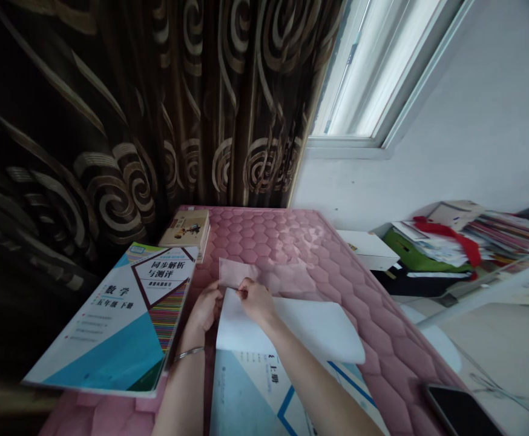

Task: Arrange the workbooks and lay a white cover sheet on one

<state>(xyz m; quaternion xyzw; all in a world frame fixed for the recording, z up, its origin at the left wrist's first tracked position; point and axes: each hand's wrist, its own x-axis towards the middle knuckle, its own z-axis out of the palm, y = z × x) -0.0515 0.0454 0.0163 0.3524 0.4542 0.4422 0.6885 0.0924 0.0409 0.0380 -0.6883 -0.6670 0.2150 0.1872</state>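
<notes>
We note both hands at the centre of a pink quilted table cover [292,242]. The left hand [206,306], a thin metal bangle [189,352] on its wrist, rests with fingers curled on the left edge of a white sheet of paper [301,333]. The right hand [256,300] pinches the top left corner of that sheet between thumb and fingertips; grip is closed on the paper. The sheet lies flat over a blue-and-white workbook [246,393], just below a translucent pink sheet [273,278]. Left of the hands we see a large maths textbook with a blue and striped cover [119,321]; behind it, touching its top corner, a small beige book [187,230]. A black phone [459,412] lies near the table's right edge.
</notes>
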